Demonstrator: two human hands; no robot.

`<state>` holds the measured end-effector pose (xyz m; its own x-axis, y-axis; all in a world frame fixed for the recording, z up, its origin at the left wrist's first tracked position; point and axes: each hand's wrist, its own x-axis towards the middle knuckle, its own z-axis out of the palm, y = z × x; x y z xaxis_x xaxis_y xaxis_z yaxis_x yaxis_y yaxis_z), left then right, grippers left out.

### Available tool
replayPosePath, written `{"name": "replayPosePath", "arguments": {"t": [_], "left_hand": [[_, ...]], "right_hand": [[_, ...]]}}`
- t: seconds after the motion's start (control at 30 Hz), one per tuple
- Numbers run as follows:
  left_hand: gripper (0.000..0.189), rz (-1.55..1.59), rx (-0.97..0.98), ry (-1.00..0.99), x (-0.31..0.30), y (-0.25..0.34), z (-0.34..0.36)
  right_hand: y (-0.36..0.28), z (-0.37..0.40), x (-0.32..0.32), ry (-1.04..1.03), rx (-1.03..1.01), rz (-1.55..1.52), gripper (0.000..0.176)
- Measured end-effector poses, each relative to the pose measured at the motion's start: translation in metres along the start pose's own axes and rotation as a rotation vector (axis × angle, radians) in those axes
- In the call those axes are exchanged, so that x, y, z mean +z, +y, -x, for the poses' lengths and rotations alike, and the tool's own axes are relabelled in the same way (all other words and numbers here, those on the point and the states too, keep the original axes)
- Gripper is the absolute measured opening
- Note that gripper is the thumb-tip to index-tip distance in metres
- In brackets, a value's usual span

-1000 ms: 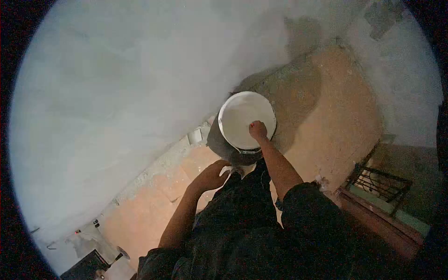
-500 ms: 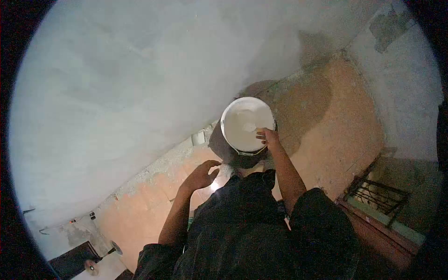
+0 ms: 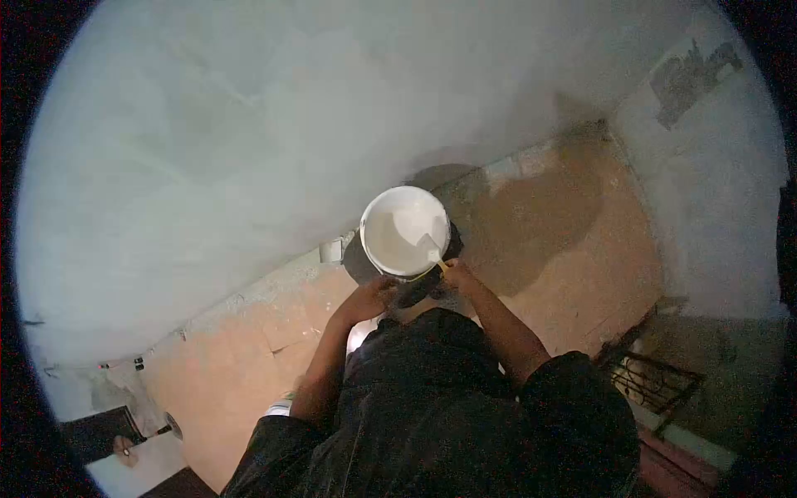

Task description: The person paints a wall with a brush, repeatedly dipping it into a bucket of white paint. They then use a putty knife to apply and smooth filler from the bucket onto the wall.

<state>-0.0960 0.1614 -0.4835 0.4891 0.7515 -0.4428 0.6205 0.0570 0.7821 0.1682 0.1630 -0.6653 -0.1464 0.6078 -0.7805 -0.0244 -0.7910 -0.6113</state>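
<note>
A white bucket [image 3: 383,249] with pale contents is in front of me, close to the wall. My right hand [image 3: 456,275] is closed on the yellowish handle of a small scraper [image 3: 430,246], whose pale blade lies over the bucket's near right part. At the bucket's near left edge is my left hand [image 3: 378,296], fingers curled inward beside the rim; what they hold, if anything, is hidden. The bucket's wire handle hangs at the near side, between my two hands.
A pale plastered wall [image 3: 249,149] runs along the far side. Orange floor [image 3: 241,373] stretches left and right. A dark metal rack [image 3: 656,378] stands at the lower right. At the lower left are a dark panel [image 3: 100,432] and a round object [image 3: 173,426].
The bucket appears further left in view. My right hand has come back from inside it and now shows the scraper. My left hand has moved from apart to the bucket's near edge.
</note>
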Motion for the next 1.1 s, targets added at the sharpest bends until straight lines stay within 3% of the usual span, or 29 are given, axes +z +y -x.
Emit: {"name": "replayPosePath", "arguments": {"t": [0.07, 0.1, 0.17, 0.2, 0.3, 0.37, 0.43, 0.57, 0.63, 0.77, 0.83, 0.93, 0.97, 1.03, 1.07, 1.1], "left_hand": [[0.036, 0.077, -0.033, -0.022, 0.016, 0.008, -0.005], [0.035, 0.153, -0.066, -0.055, 0.024, 0.007, -0.008], [0.036, 0.079, 0.005, -0.038, 0.047, -0.007, -0.015], [0.036, 0.097, 0.021, 0.010, 0.058, -0.005, -0.012], [0.036, 0.012, 0.011, 0.010, 0.074, 0.007, -0.012], [0.038, 0.088, -0.100, -0.048, 0.086, 0.016, -0.010], [0.039, 0.031, -0.142, -0.040, 0.100, 0.012, -0.011], [0.040, 0.057, -0.138, -0.059, 0.109, 0.024, -0.005], [0.040, 0.063, -0.140, -0.058, 0.109, 0.028, -0.007], [0.038, 0.040, -0.117, -0.013, 0.113, 0.030, -0.007], [0.038, 0.008, -0.088, -0.007, 0.112, 0.031, -0.010], [0.037, 0.119, -0.109, -0.015, 0.114, 0.030, -0.013], [0.037, 0.066, -0.092, -0.001, 0.114, 0.029, -0.013], [0.038, 0.009, -0.071, 0.017, 0.111, 0.033, -0.015], [0.037, 0.043, -0.098, 0.006, 0.108, 0.039, -0.015], [0.037, 0.079, -0.126, -0.006, 0.104, 0.045, -0.014]], "right_hand": [[0.000, -0.005, 0.002, 0.404, -0.278, 0.563, 0.018], [0.002, -0.008, -0.003, 0.395, -0.283, 0.571, 0.018], [0.013, -0.020, -0.014, 0.349, -0.601, 0.668, 0.017], [0.014, -0.021, -0.017, 0.278, -0.920, 0.561, 0.018], [0.018, -0.016, -0.027, 0.189, -0.929, 0.567, 0.027], [0.022, -0.014, -0.030, 0.195, -0.964, 0.534, 0.037], [0.035, -0.022, -0.041, 0.052, -0.841, 0.497, 0.039], [0.066, -0.040, -0.059, 0.060, -0.623, 0.732, 0.026], [0.072, -0.045, -0.058, 0.137, -0.886, 0.490, 0.015], [0.074, -0.042, -0.065, 0.141, -0.773, 0.560, 0.014], [0.059, -0.030, -0.066, -0.023, -0.646, 0.564, 0.015], [0.054, -0.028, -0.067, 0.050, -0.591, 0.651, 0.016], [0.061, -0.039, -0.068, 0.050, -0.595, 0.652, 0.016], [0.113, -0.107, -0.082, -0.155, -0.760, 0.246, 0.018], [0.102, -0.094, -0.077, -0.158, -0.765, 0.246, 0.018], [0.081, -0.064, -0.070, -0.021, -0.739, 0.477, 0.018]]}}
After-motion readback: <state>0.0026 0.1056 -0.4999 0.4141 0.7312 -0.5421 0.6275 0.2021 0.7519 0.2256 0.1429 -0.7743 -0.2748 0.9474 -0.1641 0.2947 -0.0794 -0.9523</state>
